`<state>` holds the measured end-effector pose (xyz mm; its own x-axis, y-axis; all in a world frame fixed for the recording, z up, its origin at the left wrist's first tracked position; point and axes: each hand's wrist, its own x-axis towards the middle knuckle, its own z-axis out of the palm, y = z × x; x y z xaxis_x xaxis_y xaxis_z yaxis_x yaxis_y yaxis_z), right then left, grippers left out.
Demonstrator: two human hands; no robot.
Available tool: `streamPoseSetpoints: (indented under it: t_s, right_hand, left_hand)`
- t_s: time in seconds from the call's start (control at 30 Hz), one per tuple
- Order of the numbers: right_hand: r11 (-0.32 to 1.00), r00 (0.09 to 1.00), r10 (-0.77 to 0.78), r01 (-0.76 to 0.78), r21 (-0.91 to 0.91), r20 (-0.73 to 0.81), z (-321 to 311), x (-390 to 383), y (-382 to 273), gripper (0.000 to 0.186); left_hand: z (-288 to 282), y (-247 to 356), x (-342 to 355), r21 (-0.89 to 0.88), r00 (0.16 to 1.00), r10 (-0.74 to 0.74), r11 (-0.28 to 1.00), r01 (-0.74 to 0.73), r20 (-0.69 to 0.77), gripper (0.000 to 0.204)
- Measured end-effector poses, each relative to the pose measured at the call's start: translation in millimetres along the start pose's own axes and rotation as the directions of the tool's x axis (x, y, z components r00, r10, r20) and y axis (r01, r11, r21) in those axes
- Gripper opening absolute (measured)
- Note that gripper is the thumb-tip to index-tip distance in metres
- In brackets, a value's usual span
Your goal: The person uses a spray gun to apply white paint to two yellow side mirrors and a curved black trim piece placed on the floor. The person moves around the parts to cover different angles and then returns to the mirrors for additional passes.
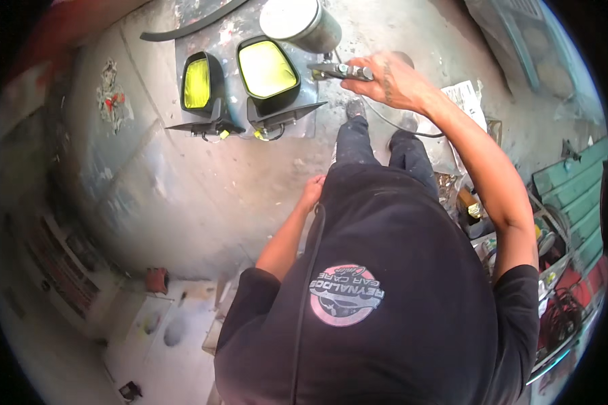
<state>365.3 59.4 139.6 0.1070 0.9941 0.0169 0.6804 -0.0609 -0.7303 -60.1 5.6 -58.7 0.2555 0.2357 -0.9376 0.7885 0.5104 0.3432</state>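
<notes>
My right hand (393,79) is closed around the body of a spray gun (344,71), held level with its front end to the left. A grey hose (385,121) curves below that hand. Left of the gun are two black vehicle side mirrors, a larger one (269,67) and a smaller one (198,82), both with bright yellow faces. Their black mounting brackets and loose connector wires point toward me. My left hand (312,192) hangs low beside my hip, apart from the mirrors; its fingers are mostly hidden, so I cannot make out their pose.
A metal can (321,34) with a pale top stands just beyond the larger mirror. A dark curved strip (196,25) lies at the far left. Crumpled paper (462,101) is on the floor at right, near a cluttered shelf (554,236). A thin black cord (307,283) runs along my shirt.
</notes>
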Motion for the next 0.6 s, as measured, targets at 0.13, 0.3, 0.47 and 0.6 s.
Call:
streamPoseSetpoints:
  t_s: [0.13,0.3,0.47,0.6]
  right_hand:
    - [0.995,0.997,0.035,-0.028,0.093,-0.076,5,47,2,0.039]
    - [0.985,0.999,0.022,-0.018,0.172,-0.023,12,85,15,0.042]
    - [0.952,0.933,-0.163,0.064,0.298,0.320,4,86,29,0.044]
    - [0.931,0.877,-0.200,0.032,0.362,0.437,-1,91,50,0.042]
  left_hand:
    - [20,-27,2,0.027,0.996,0.068,0.997,-0.067,-0.061,0.032]
    - [62,-2,-32,-0.154,0.990,-0.024,0.988,0.002,-0.142,0.033]
    - [133,-4,-48,-0.169,0.955,-0.175,0.976,0.137,-0.239,0.033]
    - [216,-8,-55,-0.135,0.946,-0.002,0.990,-0.044,-0.325,0.031]
